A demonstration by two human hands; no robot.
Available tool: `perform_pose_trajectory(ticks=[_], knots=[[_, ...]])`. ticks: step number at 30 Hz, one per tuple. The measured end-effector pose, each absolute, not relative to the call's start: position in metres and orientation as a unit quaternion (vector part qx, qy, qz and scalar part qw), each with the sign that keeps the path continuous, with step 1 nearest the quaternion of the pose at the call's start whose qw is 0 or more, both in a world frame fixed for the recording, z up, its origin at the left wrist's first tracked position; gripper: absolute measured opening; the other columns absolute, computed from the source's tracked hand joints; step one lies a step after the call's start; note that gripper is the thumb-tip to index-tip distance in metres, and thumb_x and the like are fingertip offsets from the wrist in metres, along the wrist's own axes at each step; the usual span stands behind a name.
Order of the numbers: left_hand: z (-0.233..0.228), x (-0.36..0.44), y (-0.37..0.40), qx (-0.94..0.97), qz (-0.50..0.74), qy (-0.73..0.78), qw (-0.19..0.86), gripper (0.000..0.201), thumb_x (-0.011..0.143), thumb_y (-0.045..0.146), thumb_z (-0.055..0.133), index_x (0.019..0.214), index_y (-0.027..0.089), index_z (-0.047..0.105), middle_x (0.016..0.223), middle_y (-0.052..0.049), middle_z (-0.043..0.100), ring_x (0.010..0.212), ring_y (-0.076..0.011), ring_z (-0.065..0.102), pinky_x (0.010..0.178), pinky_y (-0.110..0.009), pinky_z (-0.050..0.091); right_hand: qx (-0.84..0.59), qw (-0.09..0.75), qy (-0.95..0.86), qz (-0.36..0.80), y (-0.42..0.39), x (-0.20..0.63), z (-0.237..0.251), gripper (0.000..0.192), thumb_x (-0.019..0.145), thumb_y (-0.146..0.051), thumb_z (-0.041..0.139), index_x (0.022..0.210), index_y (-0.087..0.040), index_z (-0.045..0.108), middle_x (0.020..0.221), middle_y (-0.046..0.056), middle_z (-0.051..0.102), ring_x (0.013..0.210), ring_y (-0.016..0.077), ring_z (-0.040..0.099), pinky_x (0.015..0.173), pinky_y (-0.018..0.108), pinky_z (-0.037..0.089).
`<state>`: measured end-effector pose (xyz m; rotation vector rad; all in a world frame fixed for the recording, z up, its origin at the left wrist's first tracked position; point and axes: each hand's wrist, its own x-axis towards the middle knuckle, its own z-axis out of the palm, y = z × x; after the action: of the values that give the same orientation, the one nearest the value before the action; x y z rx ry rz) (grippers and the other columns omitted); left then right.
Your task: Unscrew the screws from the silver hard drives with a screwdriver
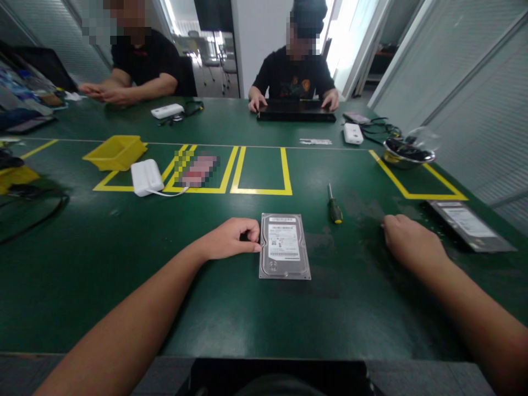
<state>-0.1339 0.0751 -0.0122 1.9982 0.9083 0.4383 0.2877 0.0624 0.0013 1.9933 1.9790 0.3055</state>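
- Curled into a loose fist, the left hand point(231, 237) rests on the green table point(124, 275) with its fingertips pressed against the left edge of a hard drive point(284, 246); it steadies the drive rather than lifting it, and nothing is pinched between the fingers.
- Resting knuckles-up well to the right of the drive, the right hand point(410, 242) has its fingers bent down onto the tabletop and holds nothing.
- Label side up, the hard drive lies flat in the middle of the table, just in front of the person, between the 2 hands.
- Judging by the scene, work on the drive has barely begun: its cover looks intact and closed, and the screwdriver point(334, 204) with the yellow-and-black handle lies untouched just beyond it, to the right.
- 1 yellow bin point(116, 152) sits at the far left beside a taped yellow square; what it contains cannot be seen from this angle.
- 1 metal bowl point(407, 153) at the far right holds dark items, too small to identify.
- An anti-static bag point(470, 224) lies flat near the right hand, and a white box with a cable point(146, 177) sits by the bin.
- 2 other people sit across the table, their hands on their own work.
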Motion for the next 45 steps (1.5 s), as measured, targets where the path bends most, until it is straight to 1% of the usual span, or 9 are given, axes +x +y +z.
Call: perform_pose_trajectory(ticks=[6,10,17,21,25,30,37,41,45], knots=[[-0.011,-0.133,0.075,0.806,0.175,0.363,0.434,0.024,0.084,0.032,0.069,0.075,0.016,0.052,0.075,0.003,0.053,0.070,-0.0111,0.048,0.065,-0.024,0.035,0.703,0.137,0.689,0.109,0.055,0.297,-0.004,0.028,0.101,-0.028,0.029,0.098,-0.017,0.055,0.096,0.011,0.058,0.091,0.0250,0.061,0.066,0.032,0.040],[-0.010,-0.132,0.074,0.805,0.175,0.364,0.435,0.025,0.084,0.033,0.069,0.075,0.016,0.052,0.075,0.003,0.052,0.070,-0.0111,0.048,0.065,-0.024,0.036,0.731,0.121,0.665,0.099,0.055,0.301,-0.005,0.033,0.102,-0.035,0.025,0.102,-0.019,0.054,0.103,0.011,0.060,0.094,0.0274,0.061,0.061,0.033,0.038],[-0.010,-0.133,0.074,0.805,0.177,0.360,0.438,0.025,0.084,0.035,0.068,0.076,0.016,0.053,0.076,0.003,0.053,0.071,-0.0117,0.048,0.066,-0.024,0.036,0.747,0.105,0.655,0.044,0.062,0.313,-0.006,0.031,0.101,-0.038,0.027,0.102,-0.019,0.053,0.111,0.012,0.062,0.099,0.0268,0.061,0.067,0.035,0.039],[-0.010,-0.133,0.075,0.804,0.174,0.361,0.439,0.025,0.084,0.035,0.068,0.077,0.016,0.053,0.077,0.002,0.054,0.072,-0.0120,0.049,0.066,-0.024,0.036,0.738,0.100,0.667,0.007,0.068,0.321,-0.005,0.030,0.100,-0.037,0.029,0.097,-0.018,0.051,0.109,0.015,0.063,0.096,0.0255,0.062,0.072,0.034,0.041],[-0.010,-0.133,0.074,0.804,0.170,0.366,0.437,0.023,0.084,0.034,0.067,0.077,0.016,0.053,0.078,0.002,0.055,0.072,-0.0123,0.049,0.066,-0.024,0.035,0.728,0.076,0.681,0.012,0.070,0.319,-0.003,0.025,0.100,-0.033,0.031,0.095,-0.017,0.050,0.103,0.017,0.063,0.092,0.0256,0.061,0.073,0.034,0.040],[-0.010,-0.133,0.074,0.802,0.174,0.364,0.440,0.025,0.084,0.035,0.068,0.076,0.016,0.053,0.076,0.003,0.054,0.070,-0.0117,0.048,0.065,-0.025,0.035,0.708,0.009,0.705,0.046,0.061,0.294,0.014,0.023,0.098,-0.029,0.032,0.097,-0.015,0.050,0.093,0.017,0.063,0.082,0.0248,0.060,0.071,0.034,0.038],[-0.008,-0.131,0.074,0.802,0.172,0.364,0.441,0.026,0.084,0.035,0.068,0.076,0.016,0.053,0.075,0.002,0.054,0.071,-0.0116,0.048,0.065,-0.024,0.036,0.625,-0.089,0.775,0.031,0.043,0.236,0.032,0.017,0.094,-0.033,0.042,0.086,-0.021,0.051,0.079,0.008,0.062,0.073,0.0215,0.058,0.067,0.032,0.041],[-0.008,-0.131,0.073,0.802,0.172,0.364,0.441,0.026,0.084,0.035,0.068,0.076,0.016,0.053,0.076,0.002,0.055,0.071,-0.0119,0.049,0.066,-0.024,0.036,0.569,-0.116,0.814,-0.025,0.041,0.209,0.028,0.015,0.093,-0.026,0.042,0.081,-0.022,0.050,0.079,0.006,0.061,0.072,0.0194,0.058,0.067,0.031,0.042],[-0.007,-0.131,0.073,0.801,0.170,0.366,0.442,0.024,0.084,0.034,0.067,0.076,0.016,0.053,0.076,0.002,0.055,0.071,-0.0121,0.049,0.066,-0.024,0.036,0.522,-0.115,0.842,-0.066,0.044,0.192,0.022,0.007,0.092,-0.024,0.049,0.088,-0.021,0.054,0.085,0.005,0.063,0.078,0.0185,0.059,0.071,0.030,0.045]])
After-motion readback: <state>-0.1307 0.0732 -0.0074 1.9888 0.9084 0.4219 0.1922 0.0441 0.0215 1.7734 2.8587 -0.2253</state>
